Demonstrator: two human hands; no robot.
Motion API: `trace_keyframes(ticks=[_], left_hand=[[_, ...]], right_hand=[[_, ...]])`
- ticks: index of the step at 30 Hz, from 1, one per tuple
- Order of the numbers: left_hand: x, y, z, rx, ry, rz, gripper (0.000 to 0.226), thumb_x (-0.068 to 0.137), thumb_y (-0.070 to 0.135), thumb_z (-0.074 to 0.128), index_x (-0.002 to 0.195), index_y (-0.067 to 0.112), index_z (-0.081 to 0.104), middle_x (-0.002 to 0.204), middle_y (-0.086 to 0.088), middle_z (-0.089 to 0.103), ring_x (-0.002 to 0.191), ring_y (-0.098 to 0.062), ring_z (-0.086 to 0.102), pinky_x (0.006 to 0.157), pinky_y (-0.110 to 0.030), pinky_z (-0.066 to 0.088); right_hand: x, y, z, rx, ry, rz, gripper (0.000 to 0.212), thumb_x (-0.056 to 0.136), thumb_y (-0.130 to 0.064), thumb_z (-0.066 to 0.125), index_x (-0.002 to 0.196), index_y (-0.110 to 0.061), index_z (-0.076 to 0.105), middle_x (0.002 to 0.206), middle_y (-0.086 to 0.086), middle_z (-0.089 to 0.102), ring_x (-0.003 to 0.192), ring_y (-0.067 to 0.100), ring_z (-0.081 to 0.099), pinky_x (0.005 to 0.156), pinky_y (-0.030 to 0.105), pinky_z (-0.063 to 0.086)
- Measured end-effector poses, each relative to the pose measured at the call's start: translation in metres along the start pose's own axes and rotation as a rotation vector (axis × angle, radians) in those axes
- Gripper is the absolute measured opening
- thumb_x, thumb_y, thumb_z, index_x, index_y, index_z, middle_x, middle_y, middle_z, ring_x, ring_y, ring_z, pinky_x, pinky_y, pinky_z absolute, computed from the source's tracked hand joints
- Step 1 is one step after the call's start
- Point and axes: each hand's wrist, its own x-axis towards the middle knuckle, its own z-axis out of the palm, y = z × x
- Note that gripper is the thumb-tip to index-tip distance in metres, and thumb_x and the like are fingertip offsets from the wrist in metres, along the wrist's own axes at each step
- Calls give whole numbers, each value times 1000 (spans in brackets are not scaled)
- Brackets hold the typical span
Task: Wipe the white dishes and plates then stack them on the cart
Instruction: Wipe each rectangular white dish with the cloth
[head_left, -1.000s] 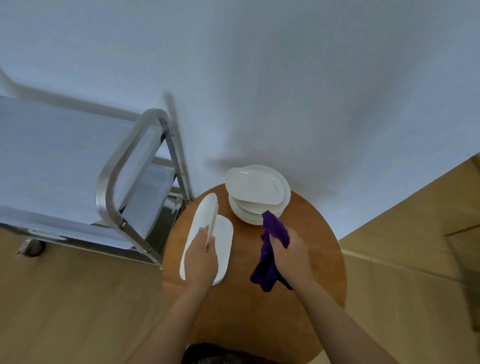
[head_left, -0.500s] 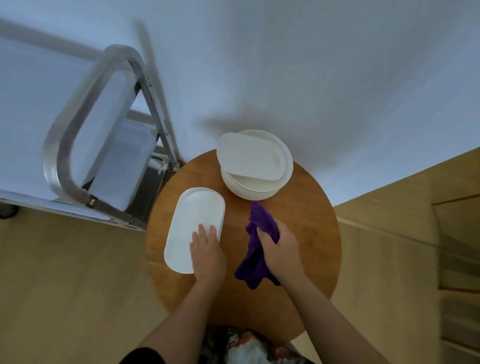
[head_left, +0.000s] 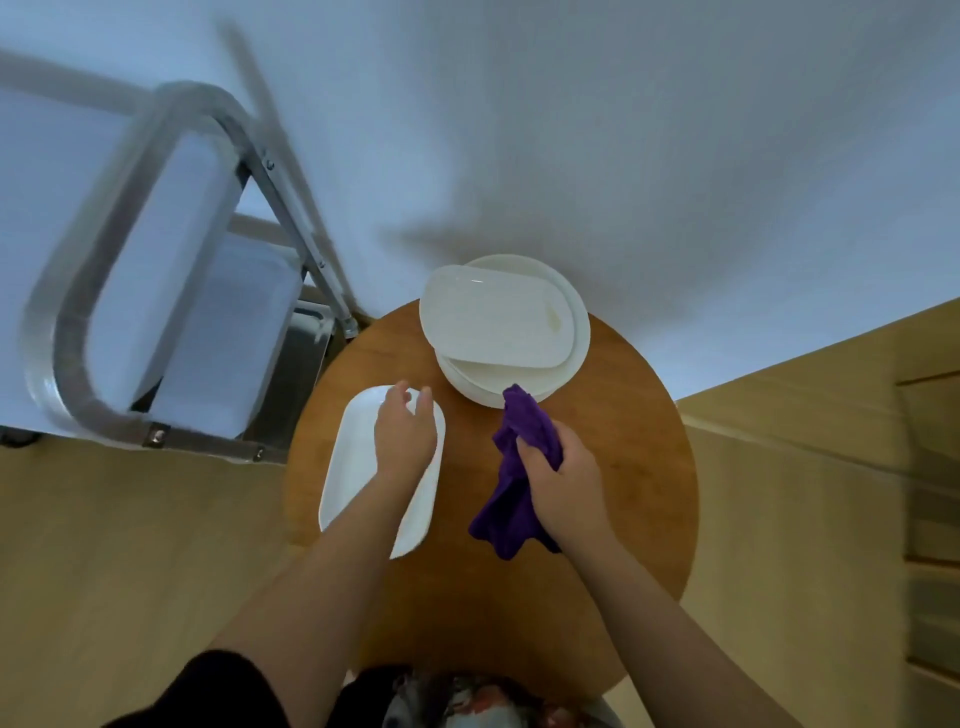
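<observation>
A white oblong dish (head_left: 349, 462) lies flat on the left side of the round wooden table (head_left: 623, 467). My left hand (head_left: 405, 436) hovers over its far end with fingers apart, holding nothing. My right hand (head_left: 563, 483) grips a purple cloth (head_left: 511, 512) that hangs down onto the table, to the right of the dish. At the table's far edge stands a stack of white plates (head_left: 579, 332) with another oblong dish (head_left: 493, 319) lying on top. The metal cart (head_left: 171, 270) stands to the left of the table.
The cart's tubular steel handle (head_left: 57, 332) loops out toward me. A white wall fills the background. Light wooden floor surrounds the table, with wooden steps or boards (head_left: 930, 467) at the far right.
My left hand laid the tilted oblong dish down flat on the table, then slid forward from its near end to its far end. The right hand kept the cloth and barely moved.
</observation>
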Motion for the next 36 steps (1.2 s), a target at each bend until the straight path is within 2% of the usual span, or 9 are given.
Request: trace_keyframes(ticks=[4, 7, 11, 14, 17, 22, 25, 29, 36], left_hand=[[43, 57, -11, -119, -109, -47, 42, 96, 47, 40, 113, 11, 54, 99, -5, 60, 101, -26, 55, 85, -37, 45], [61, 75, -12, -11, -201, -41, 39, 98, 37, 42, 119, 7, 53, 106, -10, 57, 102, -27, 53, 89, -37, 45], [68, 85, -8, 218, -177, 40, 26, 100, 16, 36, 81, 11, 53, 82, -7, 52, 87, -23, 48, 62, -25, 36], [68, 90, -8, 120, -63, 4, 32, 99, 13, 35, 116, -3, 56, 92, -14, 53, 90, -30, 48, 73, -28, 33], [67, 82, -14, 36, -28, -32, 34, 99, 16, 35, 121, -3, 54, 73, -2, 44, 87, -25, 42, 76, -30, 35], [43, 72, -30, -268, -55, -71, 22, 99, 20, 39, 110, 7, 54, 90, -5, 54, 88, -21, 53, 72, -31, 51], [15, 76, -38, -396, -117, -34, 14, 101, 20, 39, 105, 16, 52, 95, -1, 56, 92, -19, 56, 60, -23, 50], [-35, 87, -46, -494, -196, 19, 22, 100, 18, 41, 85, 24, 56, 94, 2, 61, 93, -19, 59, 63, -23, 53], [-105, 90, -66, -574, -302, 73, 17, 98, 17, 47, 90, 25, 60, 101, -1, 67, 92, -21, 66, 61, -25, 58]], right_hand=[[11, -12, -1, 44, 23, -13, 31, 93, -30, 55, 123, -24, 51, 95, -8, 61, 84, 10, 60, 57, 14, 43], [16, -15, -4, 99, 44, -6, 32, 94, -30, 54, 125, -23, 50, 98, -5, 61, 85, 13, 61, 57, 15, 44], [17, -15, -11, 174, 76, -2, 21, 94, -29, 55, 114, -30, 50, 92, -6, 62, 80, 13, 62, 55, 15, 45], [17, -13, -17, 197, 117, 10, 18, 94, -28, 55, 111, -31, 50, 90, -5, 62, 78, 13, 62, 55, 17, 46], [15, -11, -25, 211, 156, 16, 20, 94, -30, 55, 113, -28, 51, 90, -3, 62, 77, 15, 62, 55, 19, 48], [9, -17, -44, 399, 220, 52, 12, 95, -27, 53, 104, -34, 55, 88, -2, 64, 73, 16, 62, 57, 24, 50], [4, -28, -60, 677, 200, 121, 19, 94, -22, 49, 109, -30, 57, 93, 1, 68, 78, 20, 63, 64, 32, 50], [0, -46, -79, 960, 126, 125, 20, 96, -26, 45, 111, -28, 59, 93, -6, 73, 83, 13, 68, 72, 33, 54], [-25, -58, -110, 625, 163, -126, 29, 89, -17, 61, 107, -39, 58, 100, -7, 65, 81, 12, 65, 60, 24, 52]])
